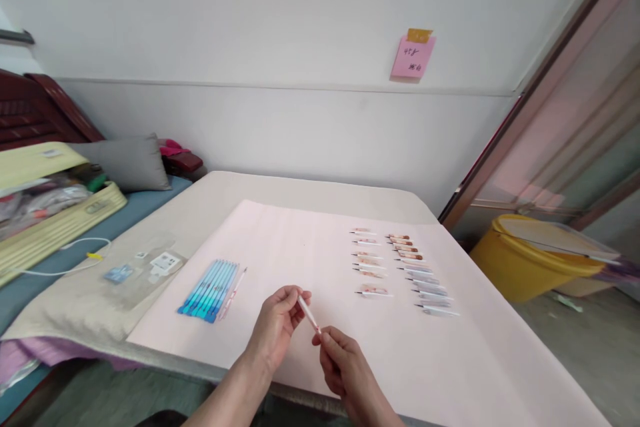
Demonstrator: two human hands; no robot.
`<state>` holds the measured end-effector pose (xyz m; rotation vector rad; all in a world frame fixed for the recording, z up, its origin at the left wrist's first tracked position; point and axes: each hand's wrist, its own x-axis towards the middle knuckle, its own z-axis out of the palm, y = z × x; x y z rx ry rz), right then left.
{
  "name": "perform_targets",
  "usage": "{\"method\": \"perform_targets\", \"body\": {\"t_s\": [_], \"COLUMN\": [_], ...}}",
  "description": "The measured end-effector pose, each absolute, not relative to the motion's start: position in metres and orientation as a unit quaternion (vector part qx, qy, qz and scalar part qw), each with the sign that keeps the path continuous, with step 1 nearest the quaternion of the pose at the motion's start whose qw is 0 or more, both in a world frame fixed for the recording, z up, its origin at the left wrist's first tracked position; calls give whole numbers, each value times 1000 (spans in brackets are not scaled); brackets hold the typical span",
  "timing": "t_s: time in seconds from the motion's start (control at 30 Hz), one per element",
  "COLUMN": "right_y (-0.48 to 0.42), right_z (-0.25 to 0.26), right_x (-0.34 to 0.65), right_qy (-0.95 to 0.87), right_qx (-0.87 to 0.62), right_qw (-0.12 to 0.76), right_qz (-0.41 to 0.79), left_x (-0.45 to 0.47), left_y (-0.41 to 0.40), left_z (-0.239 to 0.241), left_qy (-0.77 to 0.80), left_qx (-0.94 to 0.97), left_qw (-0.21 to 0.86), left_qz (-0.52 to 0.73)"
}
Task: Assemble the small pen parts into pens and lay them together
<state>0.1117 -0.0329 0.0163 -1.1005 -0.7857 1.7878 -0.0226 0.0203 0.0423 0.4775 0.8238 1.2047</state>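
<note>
Between my two hands is a slim white-and-pink pen (309,313), held at a slant above the near part of the table. My left hand (278,320) pinches its upper end with thumb and fingertips. Its lower end is in the closed thumb and fingers of my right hand (342,359). To the left, several blue pens (210,290) lie side by side, with one pink-and-white pen (233,293) beside them. Off to the right are short patterned pen pieces with dark tips, in a column of pinkish ones (369,255) and a column of brown and grey ones (425,280).
A pale sheet (295,233) covers the table. A clear plastic bag (160,273) with labels lies at the left. Beyond it stand an open yellow box (65,213) and a grey cushion (127,163). A yellow bin (525,267) is on the floor at right. A pink note (413,57) hangs on the wall.
</note>
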Motion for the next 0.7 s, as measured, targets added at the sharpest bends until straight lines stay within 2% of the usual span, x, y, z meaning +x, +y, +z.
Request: {"method": "perform_targets", "body": {"t_s": [0.1,0.27,0.7], "right_y": [-35,-33,-33], "right_z": [24,24,29], "right_x": [111,109,108], "right_qy": [-278,-307,-301], "right_qx": [-413,-437,-441], "right_qw": [443,455,458], "right_qz": [746,713,711], "left_x": [-20,-20,-21], "left_y": [20,20,20], "left_z": [43,43,47], "left_qy": [372,398,384], "left_qx": [224,224,227], "left_qw": [722,697,720], "left_qz": [539,553,532]}}
